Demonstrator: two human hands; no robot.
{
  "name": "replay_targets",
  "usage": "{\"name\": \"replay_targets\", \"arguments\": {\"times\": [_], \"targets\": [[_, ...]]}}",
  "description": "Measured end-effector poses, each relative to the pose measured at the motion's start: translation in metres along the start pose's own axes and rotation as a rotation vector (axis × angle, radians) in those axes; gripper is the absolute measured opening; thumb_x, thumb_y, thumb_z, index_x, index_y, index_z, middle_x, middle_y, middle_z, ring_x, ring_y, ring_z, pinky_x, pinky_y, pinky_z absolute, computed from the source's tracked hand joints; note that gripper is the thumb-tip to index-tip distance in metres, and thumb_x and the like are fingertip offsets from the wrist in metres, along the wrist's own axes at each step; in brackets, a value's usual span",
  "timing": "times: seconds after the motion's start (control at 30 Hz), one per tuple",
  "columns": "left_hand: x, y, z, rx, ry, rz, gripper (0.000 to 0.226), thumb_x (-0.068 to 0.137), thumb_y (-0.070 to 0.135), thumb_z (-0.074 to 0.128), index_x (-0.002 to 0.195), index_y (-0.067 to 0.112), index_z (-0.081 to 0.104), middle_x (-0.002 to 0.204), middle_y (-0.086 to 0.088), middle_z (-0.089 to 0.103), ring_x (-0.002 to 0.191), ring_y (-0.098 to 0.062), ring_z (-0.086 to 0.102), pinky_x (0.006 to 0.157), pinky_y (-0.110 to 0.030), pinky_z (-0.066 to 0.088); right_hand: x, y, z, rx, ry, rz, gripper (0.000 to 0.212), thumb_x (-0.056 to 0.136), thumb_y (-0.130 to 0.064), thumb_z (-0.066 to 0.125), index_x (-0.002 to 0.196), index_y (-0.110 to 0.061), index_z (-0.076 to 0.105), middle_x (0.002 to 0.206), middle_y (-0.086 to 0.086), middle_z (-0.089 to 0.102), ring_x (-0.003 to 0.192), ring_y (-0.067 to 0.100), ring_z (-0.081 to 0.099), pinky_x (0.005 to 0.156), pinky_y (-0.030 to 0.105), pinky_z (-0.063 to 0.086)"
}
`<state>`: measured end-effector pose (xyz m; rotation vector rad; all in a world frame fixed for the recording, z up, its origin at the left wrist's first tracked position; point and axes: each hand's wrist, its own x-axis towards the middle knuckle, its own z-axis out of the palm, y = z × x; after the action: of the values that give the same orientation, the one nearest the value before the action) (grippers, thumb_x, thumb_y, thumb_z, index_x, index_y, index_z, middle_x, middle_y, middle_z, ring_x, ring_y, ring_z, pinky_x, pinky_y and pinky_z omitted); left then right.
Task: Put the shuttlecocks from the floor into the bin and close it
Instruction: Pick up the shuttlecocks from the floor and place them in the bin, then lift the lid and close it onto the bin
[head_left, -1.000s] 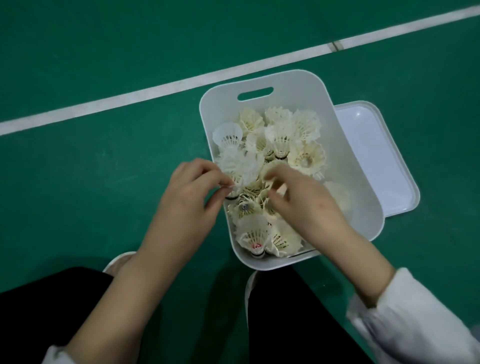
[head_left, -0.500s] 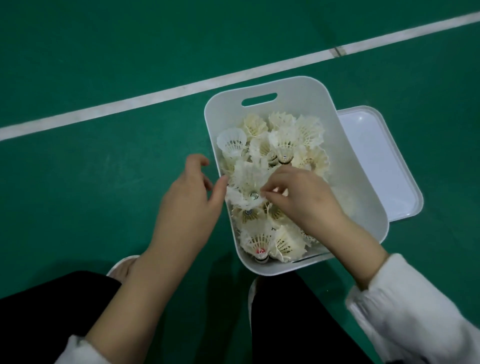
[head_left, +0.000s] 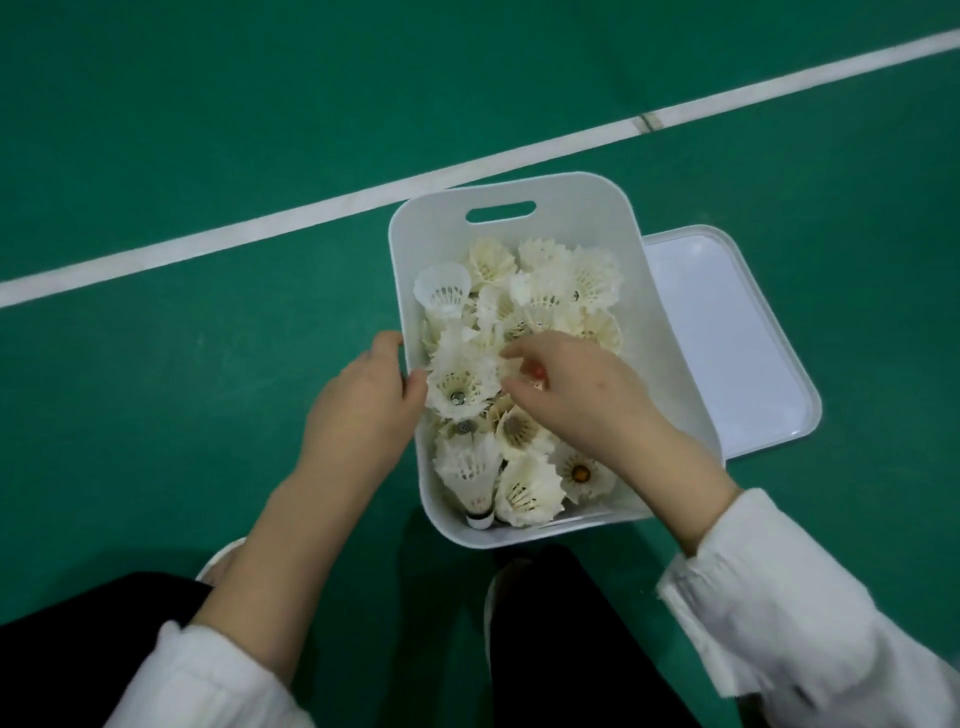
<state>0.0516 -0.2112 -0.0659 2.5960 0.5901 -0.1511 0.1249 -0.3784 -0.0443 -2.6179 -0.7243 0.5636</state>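
- The left hand (head_left: 363, 405) had let go of the feathered shuttlecock (head_left: 460, 384) that both hands were pinching a second before, and now straddled the left rim of the bin (head_left: 447, 228), thumb inside, fingers outside; whether it clamped the wall could not be told
- The right hand (head_left: 587, 395) had released too and hovered over the pile, thumb and forefinger apart, nothing plainly held
- That shuttlecock lay cup-up on the other shuttlecocks (head_left: 545, 291) inside the bin
- None showed on the floor (head_left: 208, 156), so filling looked finished; the lid (head_left: 727, 338) lay beside the bin's right wall, so closing seemed next
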Motion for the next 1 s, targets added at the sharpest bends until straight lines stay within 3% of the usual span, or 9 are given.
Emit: {"name": "replay_targets", "arguments": {"times": [0.13, 0.3, 0.43, 0.5, 0.57, 0.63, 0.73, 0.87, 1.0], "targets": [[-0.001, 0.034, -0.012, 0.218, 0.224, 0.141, 0.032, 0.093, 0.026, 0.043, 0.118, 0.006, 0.049, 0.108, -0.014, 0.055, 0.096, -0.03, 0.047, 0.075, -0.04, 0.039, -0.007, 0.023, -0.034, 0.088, 0.32, 0.113, 0.026, 0.093, -0.029, 0.046, 0.111, -0.022, 0.063, 0.106, -0.004, 0.065, 0.087, 0.016, 0.059, 0.074, 0.031, 0.046], [0.014, 0.125, 0.007, 0.249, 0.098, 0.426, 0.031, 0.096, 0.028, 0.038, 0.121, 0.013, 0.045, 0.118, -0.009, 0.05, 0.108, -0.026, 0.045, 0.084, -0.037, 0.039, -0.008, 0.11, -0.044, 0.172, 0.503, 0.403, 0.023, 0.092, -0.023, 0.047, 0.106, -0.018, 0.065, 0.104, -0.001, 0.068, 0.085, 0.02, 0.059, 0.068, 0.026, 0.039], [0.029, 0.171, 0.052, 0.208, 0.011, 0.767, 0.036, 0.093, 0.035, 0.045, 0.121, 0.014, 0.055, 0.133, -0.012, 0.048, 0.128, -0.028, 0.037, 0.105, -0.042, 0.03, 0.007, 0.172, 0.009, 0.191, 0.336, 0.474, 0.033, 0.093, -0.021, 0.046, 0.122, -0.011, 0.058, 0.125, 0.012, 0.057, 0.111, 0.027, 0.054, 0.09, 0.033, 0.042], [0.039, 0.17, 0.068, 0.287, -0.115, 0.755, 0.043, 0.094, 0.043, 0.038, 0.124, 0.017, 0.054, 0.143, -0.009, 0.038, 0.14, -0.023, 0.02, 0.114, -0.042, 0.012, 0.017, 0.187, 0.044, 0.129, 0.137, 0.478, 0.051, 0.093, -0.037, 0.036, 0.136, -0.011, 0.044, 0.143, 0.013, 0.04, 0.131, 0.029, 0.039, 0.105, 0.039, 0.036], [0.045, 0.16, 0.076, 0.275, -0.136, 0.736, 0.046, 0.094, 0.048, 0.033, 0.122, 0.019, 0.055, 0.146, -0.004, 0.035, 0.142, -0.018, 0.011, 0.117, -0.041, 0.007, 0.024, 0.194, 0.068, 0.028, -0.007, 0.484, 0.071, 0.09, -0.055, 0.03, 0.147, -0.015, 0.021, 0.156, 0.011, 0.014, 0.144, 0.03, 0.014, 0.115, 0.044, 0.024], [0.046, 0.148, 0.078, 0.229, -0.125, 0.746, 0.046, 0.093, 0.05, 0.03, 0.119, 0.022, 0.056, 0.146, -0.001, 0.033, 0.143, -0.015, 0.007, 0.117, -0.04, 0.008, 0.025, 0.199, 0.084, -0.01, -0.076, 0.535, 0.075, 0.091, -0.056, 0.031, 0.15, -0.019, 0.003, 0.158, 0.009, -0.006, 0.146, 0.029, -0.004, 0.116, 0.052, 0.012], [0.043, 0.134, 0.077, 0.201, -0.125, 0.741, 0.043, 0.094, 0.051, 0.028, 0.114, 0.025, 0.055, 0.148, 0.002, 0.03, 0.144, -0.012, 0.002, 0.117, -0.039, 0.008, 0.024, 0.2, 0.097, -0.155, -0.083, 0.525, 0.071, 0.095, -0.053, 0.028, 0.15, -0.022, -0.006, 0.157, 0.01, -0.015, 0.145, 0.032, -0.012, 0.114, 0.06, 0.007], [0.039, 0.136, 0.078, 0.175, -0.138, 0.714, 0.04, 0.095, 0.049, 0.029, 0.111, 0.024, 0.055, 0.148, 0.004, 0.029, 0.143, -0.009, -0.002, 0.116, -0.036, 0.002, 0.026, 0.201, 0.108, -0.248, -0.077, 0.488, 0.063, 0.101, -0.038, 0.028, 0.149, -0.012, -0.002, 0.157, 0.02, -0.005, 0.143, 0.043, -0.002, 0.111, 0.06, 0.013], [0.034, 0.145, 0.083, 0.132, -0.175, 0.665, 0.04, 0.096, 0.047, 0.028, 0.113, 0.022, 0.055, 0.151, 0.003, 0.024, 0.143, -0.008, -0.007, 0.115, -0.033, -0.003, 0.031, 0.191, 0.092, -0.388, -0.006, 0.456, 0.048, 0.097, -0.013, 0.037, 0.141, 0.001, 0.025, 0.137, 0.029, 0.037, 0.119, 0.046, 0.042, 0.093, 0.051, 0.044]]}}
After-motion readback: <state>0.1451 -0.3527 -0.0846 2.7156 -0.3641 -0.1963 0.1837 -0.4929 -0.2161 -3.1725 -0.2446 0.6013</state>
